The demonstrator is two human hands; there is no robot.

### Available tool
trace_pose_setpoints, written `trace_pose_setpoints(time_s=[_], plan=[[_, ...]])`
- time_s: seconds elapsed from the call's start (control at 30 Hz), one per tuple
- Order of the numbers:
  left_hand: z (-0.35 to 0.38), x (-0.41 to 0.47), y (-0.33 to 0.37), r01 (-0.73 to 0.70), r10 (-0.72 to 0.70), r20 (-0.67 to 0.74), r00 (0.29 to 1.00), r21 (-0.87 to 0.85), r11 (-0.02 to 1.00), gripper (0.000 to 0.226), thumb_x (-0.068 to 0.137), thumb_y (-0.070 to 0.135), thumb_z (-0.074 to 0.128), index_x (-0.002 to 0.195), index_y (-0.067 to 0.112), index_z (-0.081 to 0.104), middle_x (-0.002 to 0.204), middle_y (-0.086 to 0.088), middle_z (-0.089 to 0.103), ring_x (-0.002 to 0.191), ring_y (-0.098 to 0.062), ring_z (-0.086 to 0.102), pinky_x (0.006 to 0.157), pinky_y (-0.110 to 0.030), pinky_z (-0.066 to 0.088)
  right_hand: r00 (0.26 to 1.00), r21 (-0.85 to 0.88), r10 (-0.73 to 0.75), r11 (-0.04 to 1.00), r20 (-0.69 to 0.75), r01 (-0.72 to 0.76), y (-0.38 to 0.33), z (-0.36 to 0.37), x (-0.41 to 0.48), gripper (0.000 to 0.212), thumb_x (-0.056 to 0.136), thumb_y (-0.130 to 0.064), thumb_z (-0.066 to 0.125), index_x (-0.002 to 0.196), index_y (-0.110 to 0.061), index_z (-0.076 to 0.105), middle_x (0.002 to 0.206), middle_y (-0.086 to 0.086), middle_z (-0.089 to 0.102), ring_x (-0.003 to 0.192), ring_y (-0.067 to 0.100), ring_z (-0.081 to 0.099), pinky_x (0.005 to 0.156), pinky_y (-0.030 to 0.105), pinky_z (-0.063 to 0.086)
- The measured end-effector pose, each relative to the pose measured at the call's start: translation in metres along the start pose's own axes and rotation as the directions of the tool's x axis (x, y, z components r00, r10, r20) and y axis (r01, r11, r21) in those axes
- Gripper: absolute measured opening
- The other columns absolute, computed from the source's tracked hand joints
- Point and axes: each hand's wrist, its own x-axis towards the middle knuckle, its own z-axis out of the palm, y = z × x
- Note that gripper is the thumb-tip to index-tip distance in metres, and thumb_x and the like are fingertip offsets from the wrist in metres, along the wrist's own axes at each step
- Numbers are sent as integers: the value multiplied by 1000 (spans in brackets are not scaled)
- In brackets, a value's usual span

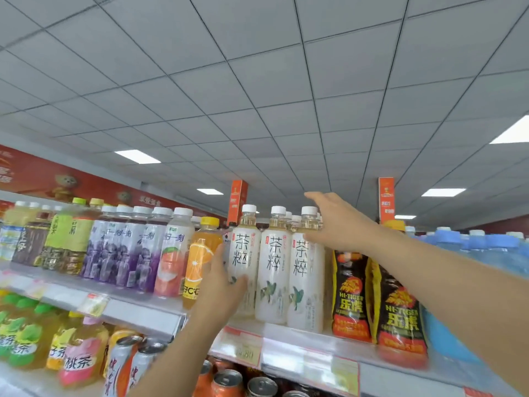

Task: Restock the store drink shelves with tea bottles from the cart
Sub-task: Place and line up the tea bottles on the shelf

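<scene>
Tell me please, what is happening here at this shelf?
A person is stocking the top shelf with both hands. The left grip holds the left tea bottle low on its body, beside an orange drink. The right grip is open, with its thumb at the shoulder of the right tea bottle and its fingers spread above the cap. Three white tea bottles stand upright in the front row. No cart is in view.
</scene>
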Motion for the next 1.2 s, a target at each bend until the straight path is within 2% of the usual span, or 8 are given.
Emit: trace_pose_setpoints(time_s=[0.17,0.33,0.53,0.63,0.77,1.0,1.1,1.2], plan=[[11,45,-36,-1,9,75,997,-100,995,76,69,45,60,138,43,28,128,7,54,111,-20,59,91,-48,51,992,-116,50,993,116,-37,0,3,25,94,76,-49,69,149,-29,13,151,7,29,135,26,34,107,41,36],[16,54,-44,-82,111,140,984,-201,976,66,87,13,62,139,34,26,110,21,59,90,1,62,61,-7,49,979,-101,93,992,179,-76,-1,11,31,94,74,-51,72,147,-29,16,149,-1,35,132,19,38,103,33,38],[16,61,-51,-138,180,136,974,-272,952,65,86,16,65,128,46,25,112,22,56,100,-5,59,73,-13,46,973,-148,121,985,196,-92,-4,7,30,91,74,-47,73,145,-32,18,143,-5,41,125,15,44,101,32,41],[18,62,-55,-159,206,139,969,-291,943,70,85,18,66,125,55,22,120,19,54,109,-6,57,92,-32,50,961,-173,146,979,237,-106,-7,4,32,92,74,-47,74,145,-33,17,144,-6,42,124,15,45,103,33,40],[19,65,-61,-172,227,144,963,-321,931,78,83,19,69,114,69,17,125,19,52,116,-4,52,100,-40,46,983,-219,90,974,159,-54,-21,-7,47,94,74,-56,69,148,-34,15,154,-8,25,138,13,29,108,30,28],[24,67,-67,-166,247,159,956,-402,901,80,84,15,68,139,49,22,129,20,51,121,-3,50,104,-40,44,980,-203,69,979,185,-31,-47,31,86,68,81,-58,60,139,-31,38,144,-7,43,130,14,41,103,31,36],[26,67,-68,-191,261,129,957,-396,898,83,85,15,67,143,45,17,133,20,48,124,-1,46,106,-36,41,983,-272,88,961,164,-41,-45,33,90,58,80,-54,62,129,-28,48,133,-4,52,117,16,51,95,33,43],[26,67,-68,-228,271,73,960,-357,906,80,85,13,66,140,47,19,127,21,46,118,4,44,100,-23,38,978,-249,80,968,192,-30,-48,24,91,47,84,-42,65,125,-24,55,127,-3,55,82,8,66,79,28,47]])
